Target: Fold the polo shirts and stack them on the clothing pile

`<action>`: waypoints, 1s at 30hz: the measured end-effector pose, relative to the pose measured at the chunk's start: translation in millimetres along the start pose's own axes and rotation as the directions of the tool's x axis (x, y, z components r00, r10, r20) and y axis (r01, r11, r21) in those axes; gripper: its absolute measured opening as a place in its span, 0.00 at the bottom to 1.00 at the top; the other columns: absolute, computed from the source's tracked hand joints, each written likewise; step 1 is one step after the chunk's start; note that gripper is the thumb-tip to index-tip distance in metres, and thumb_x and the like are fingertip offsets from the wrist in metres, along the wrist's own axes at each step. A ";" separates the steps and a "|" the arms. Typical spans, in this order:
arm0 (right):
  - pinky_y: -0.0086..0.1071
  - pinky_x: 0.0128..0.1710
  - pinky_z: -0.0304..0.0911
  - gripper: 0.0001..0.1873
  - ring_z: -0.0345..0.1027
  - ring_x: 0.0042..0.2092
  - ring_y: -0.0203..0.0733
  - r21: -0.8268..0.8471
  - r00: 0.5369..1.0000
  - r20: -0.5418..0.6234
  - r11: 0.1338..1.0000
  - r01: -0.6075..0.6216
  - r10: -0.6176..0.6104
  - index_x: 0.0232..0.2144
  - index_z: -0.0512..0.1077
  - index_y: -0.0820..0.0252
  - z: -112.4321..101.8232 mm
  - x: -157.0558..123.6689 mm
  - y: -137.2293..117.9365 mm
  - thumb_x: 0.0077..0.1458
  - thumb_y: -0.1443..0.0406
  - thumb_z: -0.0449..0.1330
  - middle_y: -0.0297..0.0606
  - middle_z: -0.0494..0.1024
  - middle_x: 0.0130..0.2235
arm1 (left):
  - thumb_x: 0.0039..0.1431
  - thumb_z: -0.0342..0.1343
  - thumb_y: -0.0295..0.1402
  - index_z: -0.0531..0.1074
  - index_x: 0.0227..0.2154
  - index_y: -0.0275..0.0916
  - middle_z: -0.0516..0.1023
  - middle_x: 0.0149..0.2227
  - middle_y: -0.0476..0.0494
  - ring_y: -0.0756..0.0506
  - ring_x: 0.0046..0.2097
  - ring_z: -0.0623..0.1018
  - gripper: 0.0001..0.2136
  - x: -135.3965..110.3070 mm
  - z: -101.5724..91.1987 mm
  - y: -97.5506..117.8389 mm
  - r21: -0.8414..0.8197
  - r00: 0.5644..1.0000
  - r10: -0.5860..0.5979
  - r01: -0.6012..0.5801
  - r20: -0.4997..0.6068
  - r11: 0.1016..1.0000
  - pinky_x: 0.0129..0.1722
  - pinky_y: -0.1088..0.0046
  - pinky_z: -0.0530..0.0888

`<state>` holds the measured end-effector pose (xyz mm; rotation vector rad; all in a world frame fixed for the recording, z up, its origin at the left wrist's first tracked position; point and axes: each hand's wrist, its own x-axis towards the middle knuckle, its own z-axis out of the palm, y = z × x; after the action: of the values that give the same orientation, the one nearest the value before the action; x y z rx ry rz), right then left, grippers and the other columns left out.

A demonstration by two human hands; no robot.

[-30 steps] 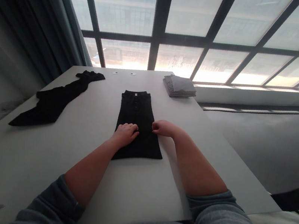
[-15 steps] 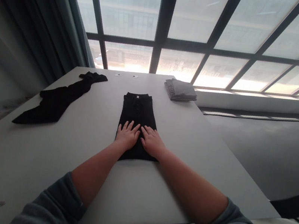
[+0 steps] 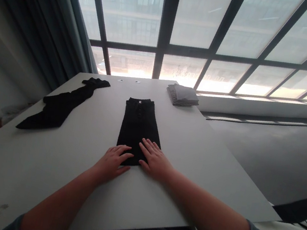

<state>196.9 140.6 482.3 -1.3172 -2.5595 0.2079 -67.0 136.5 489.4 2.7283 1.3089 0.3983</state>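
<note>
A black polo shirt [image 3: 136, 131] lies folded into a long narrow strip on the white table [image 3: 46, 164], with its collar at the far end and its buttons showing. My left hand [image 3: 111, 162] rests flat at the shirt's near left corner, fingers spread. My right hand [image 3: 153, 159] presses on the near right part of the shirt, also flat with fingers apart. Neither hand grips the cloth.
A loose black garment [image 3: 62, 104] lies crumpled to the left on the table. A folded grey and striped stack [image 3: 182, 95] sits at the far edge, near several round cable grommets [image 3: 129, 81]. Large windows stand behind; a grey floor lies to the right.
Both hands have slid back toward me and apart, from the shirt's middle to its near end. The shirt stays in place.
</note>
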 end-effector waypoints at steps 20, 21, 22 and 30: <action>0.48 0.73 0.54 0.40 0.50 0.74 0.53 -0.020 0.983 0.182 1.000 -0.003 0.006 0.71 0.62 0.66 -13.4 -77.6 6.5 0.55 0.78 0.52 0.53 0.54 0.72 | 0.63 0.46 0.18 0.73 0.62 0.40 0.74 0.63 0.37 0.43 0.62 0.77 0.27 -46.3 -5.2 14.7 0.119 0.969 0.231 -0.240 0.087 0.963 0.67 0.55 0.70; 0.48 0.73 0.54 0.40 0.50 0.74 0.53 -0.008 0.983 0.184 1.000 0.007 -0.006 0.71 0.62 0.64 -14.5 -90.6 1.9 0.55 0.77 0.52 0.52 0.53 0.73 | 0.64 0.47 0.20 0.74 0.61 0.42 0.75 0.62 0.38 0.42 0.61 0.78 0.26 -54.3 -8.2 24.7 0.106 0.967 0.237 -0.247 0.097 0.963 0.68 0.54 0.69; 0.48 0.73 0.55 0.41 0.50 0.74 0.53 0.005 0.982 0.187 1.000 0.012 -0.013 0.71 0.61 0.62 -16.4 -102.8 -3.2 0.55 0.76 0.53 0.50 0.52 0.73 | 0.66 0.49 0.23 0.75 0.60 0.44 0.76 0.62 0.39 0.41 0.61 0.78 0.23 -60.9 -11.7 35.6 0.088 0.966 0.236 -0.245 0.103 0.966 0.68 0.52 0.68; 0.51 0.74 0.51 0.33 0.52 0.73 0.53 0.034 0.995 0.089 0.999 -0.040 0.037 0.72 0.61 0.62 -36.8 -92.5 -29.8 0.67 0.65 0.52 0.48 0.56 0.72 | 0.71 0.48 0.47 0.63 0.70 0.38 0.62 0.71 0.35 0.35 0.72 0.63 0.30 -27.1 2.9 95.6 0.051 0.998 0.050 -0.052 0.033 0.997 0.70 0.50 0.63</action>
<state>235.9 48.4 510.0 -1.3746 -2.5915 0.3243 -10.4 55.5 499.6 2.8033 1.2615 0.3289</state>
